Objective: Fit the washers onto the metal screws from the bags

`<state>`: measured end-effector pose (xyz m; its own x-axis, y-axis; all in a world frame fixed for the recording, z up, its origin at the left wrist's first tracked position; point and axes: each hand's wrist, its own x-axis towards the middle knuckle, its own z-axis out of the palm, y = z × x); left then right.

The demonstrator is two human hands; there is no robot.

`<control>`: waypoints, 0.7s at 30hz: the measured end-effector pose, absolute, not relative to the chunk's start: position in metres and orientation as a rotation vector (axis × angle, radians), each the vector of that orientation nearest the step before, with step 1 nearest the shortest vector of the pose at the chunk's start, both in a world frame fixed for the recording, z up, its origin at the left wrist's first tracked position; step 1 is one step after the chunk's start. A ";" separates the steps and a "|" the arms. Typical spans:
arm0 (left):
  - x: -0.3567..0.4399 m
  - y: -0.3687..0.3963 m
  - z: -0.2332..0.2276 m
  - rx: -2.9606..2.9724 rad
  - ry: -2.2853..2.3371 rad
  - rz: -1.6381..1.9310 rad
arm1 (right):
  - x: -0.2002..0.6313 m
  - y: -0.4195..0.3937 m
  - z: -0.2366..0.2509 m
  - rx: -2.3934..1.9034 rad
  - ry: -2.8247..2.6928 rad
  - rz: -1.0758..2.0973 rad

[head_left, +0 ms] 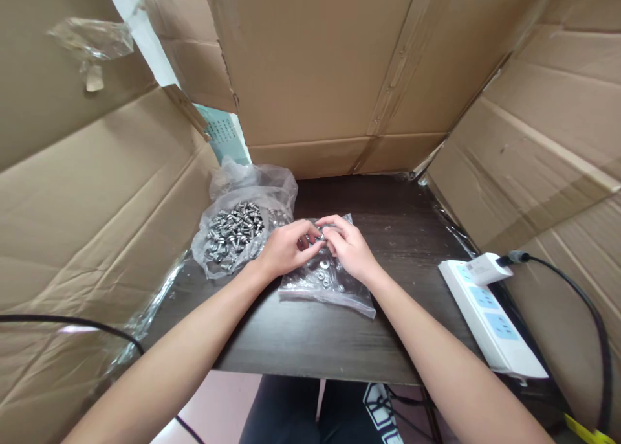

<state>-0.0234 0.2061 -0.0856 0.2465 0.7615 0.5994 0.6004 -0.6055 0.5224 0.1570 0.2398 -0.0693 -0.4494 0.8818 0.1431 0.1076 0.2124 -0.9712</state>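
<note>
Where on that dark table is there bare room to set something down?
Free: the dark table between the right hand and the power strip, and the front stretch between the flat bag and near edge, flanked by forearms. Crowded: around the left hand and the bulging bolt bag beside it.

Soft light leaves pale glare on the tabletop (295, 340), while outer edges look stretched.

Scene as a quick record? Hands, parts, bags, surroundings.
left hand: over zip bag, fingertips close to right hand's
right hand: over zip bag; any grasped part too small to tell
bolts: heaped in plastic bag, left of zip bag
washers: at zip bag; inside or on top unclear
surface: dark table
right side: power strip, adapter plugged in
walls: cardboard
</note>
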 end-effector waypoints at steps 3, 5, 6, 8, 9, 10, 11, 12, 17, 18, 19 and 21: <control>-0.024 0.206 -0.086 2.319 1.291 1.289 | 0.157 0.239 -0.069 -0.930 -1.753 1.283; -0.024 0.206 -0.087 2.330 1.287 1.287 | 0.157 0.240 -0.070 -0.920 -1.766 1.272; -0.024 0.206 -0.087 2.340 1.284 1.289 | 0.157 0.240 -0.070 -0.913 -1.767 1.274; -0.024 0.206 -0.087 2.363 1.283 1.295 | 0.157 0.241 -0.071 -0.897 -1.760 1.287; -0.024 0.206 -0.087 2.376 1.286 1.298 | 0.157 0.241 -0.072 -0.890 -1.756 1.296; -0.024 0.206 -0.087 2.388 1.291 1.299 | 0.157 0.242 -0.072 -0.886 -1.752 1.302; -0.024 0.206 -0.087 2.397 1.299 1.299 | 0.157 0.242 -0.073 -0.884 -1.750 1.306; -0.024 0.205 -0.086 2.401 1.309 1.297 | 0.157 0.242 -0.073 -0.884 -1.751 1.308; -0.022 0.204 -0.085 2.317 1.357 1.311 | 0.156 0.241 -0.073 -0.899 -1.751 1.260; -0.022 0.204 -0.085 2.298 1.351 1.310 | 0.156 0.241 -0.074 -0.900 -1.750 1.245; -0.021 0.204 -0.085 2.288 1.341 1.302 | 0.156 0.240 -0.074 -0.901 -1.752 1.232; -0.020 0.204 -0.085 2.295 1.318 1.267 | 0.155 0.239 -0.075 -0.907 -1.770 1.209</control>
